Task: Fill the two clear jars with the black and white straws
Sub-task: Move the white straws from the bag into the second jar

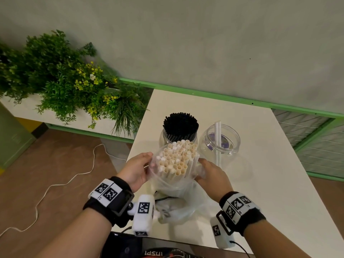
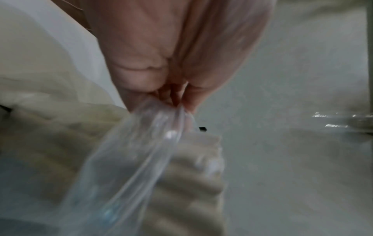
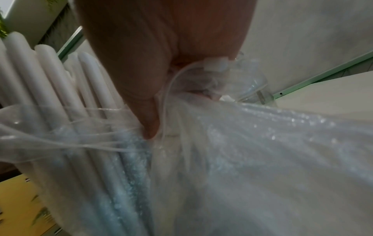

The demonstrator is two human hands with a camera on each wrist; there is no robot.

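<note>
I judge the job about half done. The far-left jar (image 1: 168,137) on the desk (image 1: 260,183) is already packed with black straws (image 1: 180,125), their thin matte tips fanning out above the rim. The far-right jar (image 1: 219,139) holds only two white straws (image 1: 218,138) leaning against its wall, so nearly all of the white batch is still to go in.

That batch is in front of me: a bundle of white straws (image 1: 176,161), standing upright in a thin clear plastic bag (image 1: 176,185), near me and just in front of both jars. The tubes look wide, stiff and paper-like, with open cream-tinted ends; the film is soft, crinkled and glossy, gathering in folds on the desk.

My left hand (image 1: 136,171) pinches the bag's edge on the left, which the left wrist view shows bunched between thumb and fingertips. My right hand (image 1: 212,174) grips the film on the right side, thumb pressed against the bundle. The jars are squat, round, transparent and wide-mouthed.
</note>
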